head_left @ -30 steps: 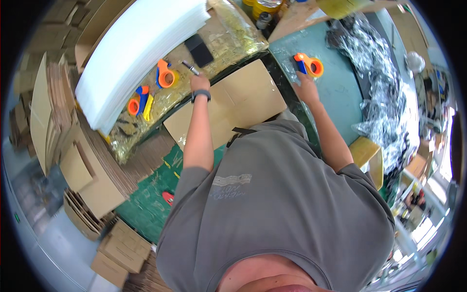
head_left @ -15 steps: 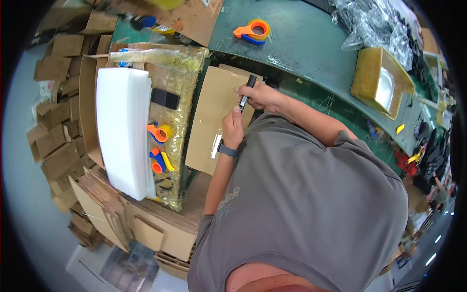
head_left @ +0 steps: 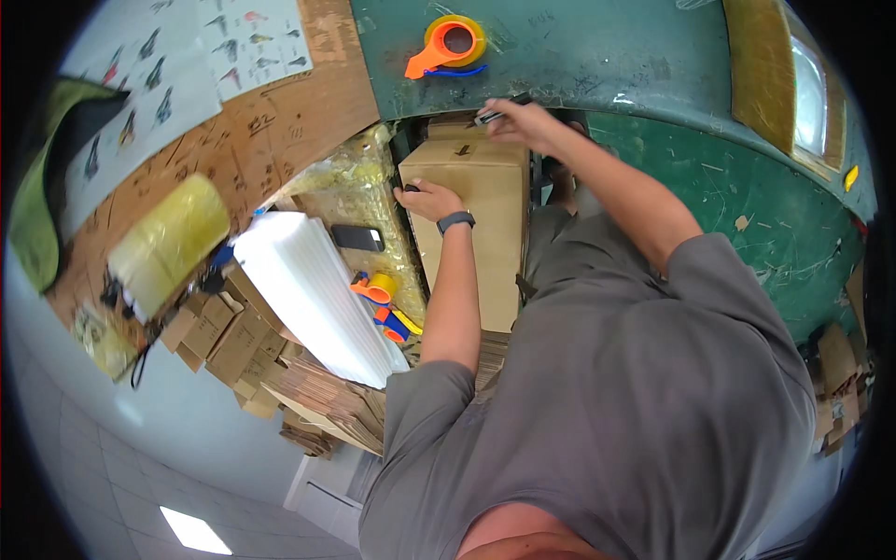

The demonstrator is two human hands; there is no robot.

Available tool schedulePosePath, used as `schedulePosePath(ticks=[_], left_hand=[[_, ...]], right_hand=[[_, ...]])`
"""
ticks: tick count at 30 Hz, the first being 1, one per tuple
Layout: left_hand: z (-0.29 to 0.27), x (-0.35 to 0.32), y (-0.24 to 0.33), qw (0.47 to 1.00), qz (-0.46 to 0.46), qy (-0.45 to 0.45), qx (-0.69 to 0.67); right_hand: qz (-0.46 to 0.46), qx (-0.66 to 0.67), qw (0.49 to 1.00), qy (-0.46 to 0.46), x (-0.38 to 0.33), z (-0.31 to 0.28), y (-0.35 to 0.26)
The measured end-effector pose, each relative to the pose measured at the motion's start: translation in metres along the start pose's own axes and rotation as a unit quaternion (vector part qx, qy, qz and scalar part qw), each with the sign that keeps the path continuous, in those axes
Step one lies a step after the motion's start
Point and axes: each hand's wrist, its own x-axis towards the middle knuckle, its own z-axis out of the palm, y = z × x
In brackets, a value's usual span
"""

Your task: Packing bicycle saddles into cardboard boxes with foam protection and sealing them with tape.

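A brown cardboard box (head_left: 476, 219) stands against the edge of the green table (head_left: 653, 65). My left hand (head_left: 425, 198), with a dark watch on the wrist, rests on the box's upper left corner. At the box's top edge by the table, my right hand (head_left: 518, 119) is closed on a small dark tool (head_left: 487, 117); I cannot tell what kind of tool it is. An orange tape dispenser (head_left: 448, 42) lies on the table just beyond both hands.
Left of the box are a stack of white foam sheets (head_left: 313, 294), a black phone (head_left: 357, 238), orange and yellow tape dispensers (head_left: 378, 291) and piles of flat cardboard (head_left: 327, 401). An open carton (head_left: 793, 84) sits on the table at upper right.
The view has swung round. My left hand has slid from beside the right hand to the cardboard's left corner. My right hand still grips the tool at the top edge.
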Motion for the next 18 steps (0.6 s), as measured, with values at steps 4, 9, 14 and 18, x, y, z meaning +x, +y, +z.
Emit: schedulePosePath(ticks=[4,9,14,18], left_hand=[[0.043,0.005,0.001,0.986,-0.052,0.086,0.133],[0.045,0.006,0.004,0.988,-0.072,0.079,0.109],[0.047,0.006,0.0,0.987,-0.055,0.094,0.121],[0.046,0.007,0.0,0.988,-0.043,0.098,0.114]], right_hand=[[0.0,0.046,0.999,-0.008,0.054,0.035,0.048],[-0.016,-0.012,1.0,-0.008,0.095,0.074,0.053],[-0.001,-0.087,0.996,-0.032,0.115,0.078,0.061],[-0.025,-0.112,0.993,-0.01,0.113,0.089,0.065]])
